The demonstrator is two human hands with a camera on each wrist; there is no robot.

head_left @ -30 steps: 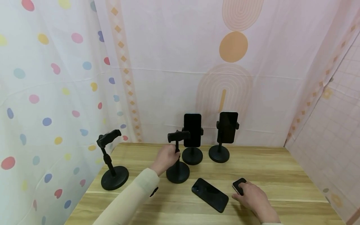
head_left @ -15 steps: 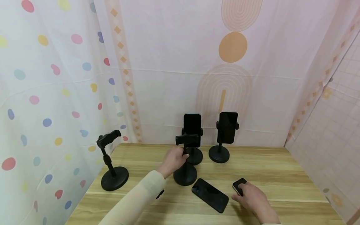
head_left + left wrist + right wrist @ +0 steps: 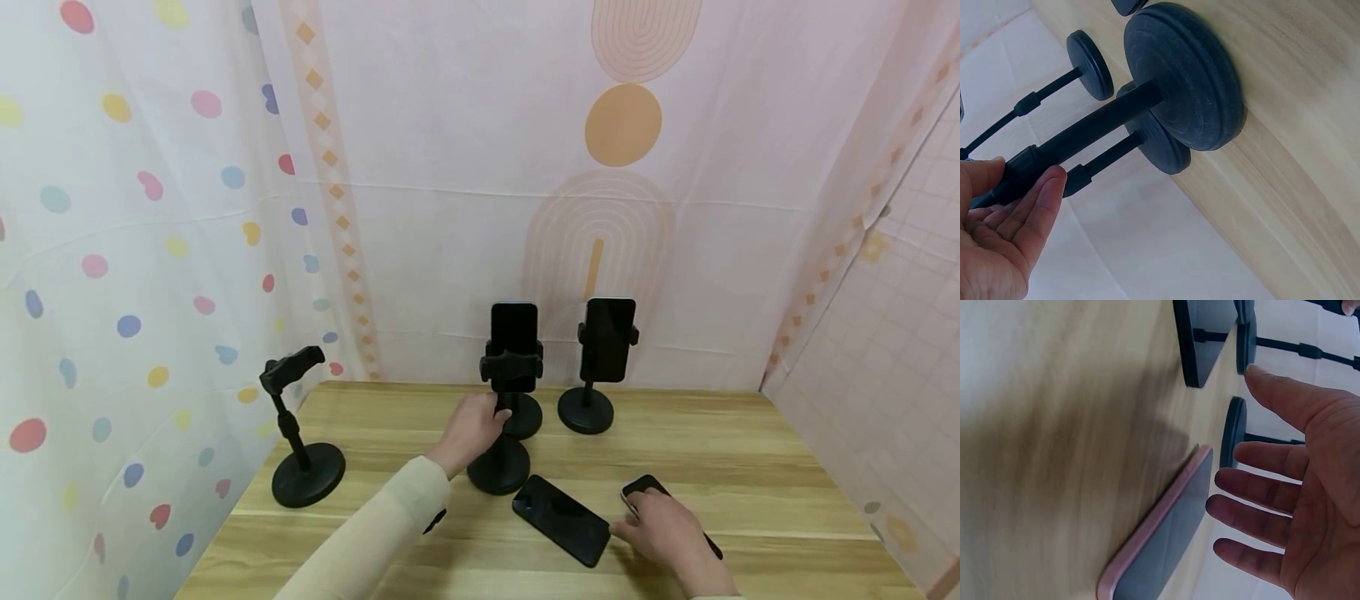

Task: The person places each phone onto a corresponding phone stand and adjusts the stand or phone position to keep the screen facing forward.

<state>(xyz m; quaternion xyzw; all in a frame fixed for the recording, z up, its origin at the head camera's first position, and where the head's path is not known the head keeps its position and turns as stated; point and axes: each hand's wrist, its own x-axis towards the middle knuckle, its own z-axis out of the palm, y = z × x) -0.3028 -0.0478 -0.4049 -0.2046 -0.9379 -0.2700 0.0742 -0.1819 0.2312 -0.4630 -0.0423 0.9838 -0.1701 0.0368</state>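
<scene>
Left hand (image 3: 469, 430) pinches black stand (image 3: 1094, 125) by its pole. Right hand (image 3: 663, 530), fingers spread, hovers over pink-edged phone (image 3: 1169, 532), near black phone (image 3: 561, 521).

polka-dot curtain (image 3: 165, 217), arch-print curtain (image 3: 465, 233), wooden table (image 3: 690, 433)

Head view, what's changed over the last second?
The left hand has moved the held stand rightward, in front of a rear stand. The right hand has shifted slightly left, uncovering more of the phone under it. Both rear stands, the far-left stand and the other phone stayed put.
</scene>
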